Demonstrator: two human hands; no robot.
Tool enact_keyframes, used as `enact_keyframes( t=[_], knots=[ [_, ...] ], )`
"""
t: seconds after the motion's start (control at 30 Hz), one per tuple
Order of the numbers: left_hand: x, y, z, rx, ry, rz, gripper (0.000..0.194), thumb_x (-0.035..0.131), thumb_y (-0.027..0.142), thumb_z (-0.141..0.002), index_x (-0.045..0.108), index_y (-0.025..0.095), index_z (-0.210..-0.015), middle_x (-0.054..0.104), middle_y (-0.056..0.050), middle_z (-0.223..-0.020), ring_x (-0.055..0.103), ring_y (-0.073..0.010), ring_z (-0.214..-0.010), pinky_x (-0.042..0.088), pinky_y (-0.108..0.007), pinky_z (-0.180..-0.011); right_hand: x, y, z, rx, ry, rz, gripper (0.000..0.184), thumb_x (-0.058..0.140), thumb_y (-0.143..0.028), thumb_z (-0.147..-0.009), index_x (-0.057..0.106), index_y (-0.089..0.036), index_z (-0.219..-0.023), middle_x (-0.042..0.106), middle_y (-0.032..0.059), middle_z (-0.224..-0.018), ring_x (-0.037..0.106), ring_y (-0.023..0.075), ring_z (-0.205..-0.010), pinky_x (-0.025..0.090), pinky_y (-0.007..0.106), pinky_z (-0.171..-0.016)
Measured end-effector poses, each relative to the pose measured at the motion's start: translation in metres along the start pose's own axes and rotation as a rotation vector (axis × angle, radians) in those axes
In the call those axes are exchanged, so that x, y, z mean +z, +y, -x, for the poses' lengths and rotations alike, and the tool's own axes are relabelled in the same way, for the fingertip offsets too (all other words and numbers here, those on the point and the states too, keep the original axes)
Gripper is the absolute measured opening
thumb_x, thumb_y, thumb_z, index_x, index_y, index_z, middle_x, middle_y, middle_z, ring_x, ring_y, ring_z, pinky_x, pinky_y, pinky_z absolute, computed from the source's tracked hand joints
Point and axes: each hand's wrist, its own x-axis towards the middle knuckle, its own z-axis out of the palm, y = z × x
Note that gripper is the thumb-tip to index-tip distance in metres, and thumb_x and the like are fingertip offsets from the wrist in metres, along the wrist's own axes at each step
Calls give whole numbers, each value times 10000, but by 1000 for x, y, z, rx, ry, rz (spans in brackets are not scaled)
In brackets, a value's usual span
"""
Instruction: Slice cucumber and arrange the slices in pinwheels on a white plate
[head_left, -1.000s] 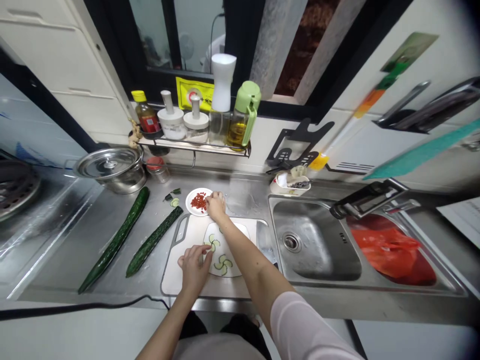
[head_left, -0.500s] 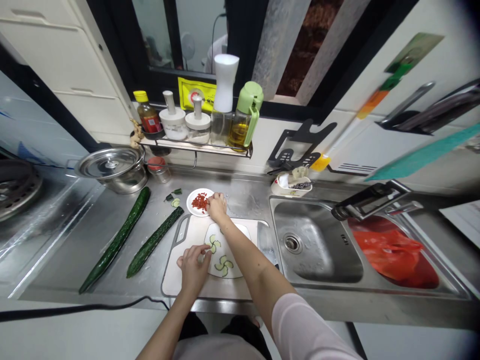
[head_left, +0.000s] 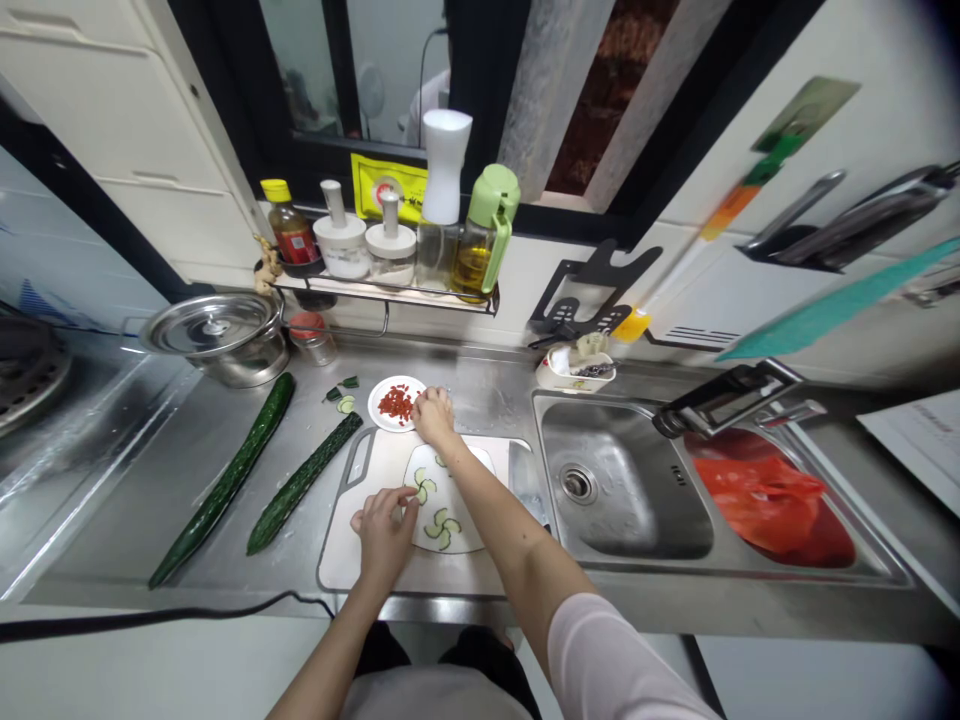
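Note:
My right hand (head_left: 433, 413) is at the right rim of a small white plate (head_left: 375, 418) with red dried berries (head_left: 395, 403). Its fingers are curled together, and whatever is in them is hidden. My left hand (head_left: 386, 525) hovers over the left edge of a larger white plate (head_left: 469, 535), thumb and forefinger slightly apart, fingertips close to a pinwheel of cucumber slices (head_left: 424, 487). A second pinwheel of slices (head_left: 442, 528) lies nearer me; more slices are partly covered by my right arm. This plate rests on a pale cutting board (head_left: 341, 560).
Two whole cucumbers, one long (head_left: 225, 490) and one shorter (head_left: 304, 485), lie at left near cucumber scraps (head_left: 345, 403). A broad knife blade (head_left: 529, 480) sits at the board's right side. Beyond are a sink (head_left: 626, 490), a lidded pot (head_left: 217, 345) and a seasoning shelf (head_left: 390, 290).
The whole view has shifted slightly to the left. My right hand has drawn a little to the right against the berry plate; my left hand has hardly moved.

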Motion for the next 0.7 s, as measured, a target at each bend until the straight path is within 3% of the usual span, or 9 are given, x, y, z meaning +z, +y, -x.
enact_keyframes(
  t=[0.27,0.53,0.7],
  knots=[
    [0,0,-6,-32,46,38,176,553,337,-863,696,253,-922,687,-21,-865,591,-216,-893,341,-387,-845,-14,11,16,185,194,-552,134,595,-316,-785,652,-213,-721,649,26,-907,507,197,-970,325,347,-956],
    [-6,14,-24,-23,84,97,226,532,381,-865,686,243,-954,695,-33,-902,585,-213,-894,355,-396,-888,-36,-3,96,152,164,-954,168,614,-372,-764,616,-207,-729,659,28,-860,588,184,-902,440,321,-856],
    [-11,30,-34,19,67,134,229,556,390,-844,689,241,-957,688,-20,-870,579,-189,-840,387,-360,-866,-52,-14,129,149,150,-1001,165,614,-359,-776,620,-199,-737,649,53,-944,599,180,-914,461,281,-748]
  ],
)
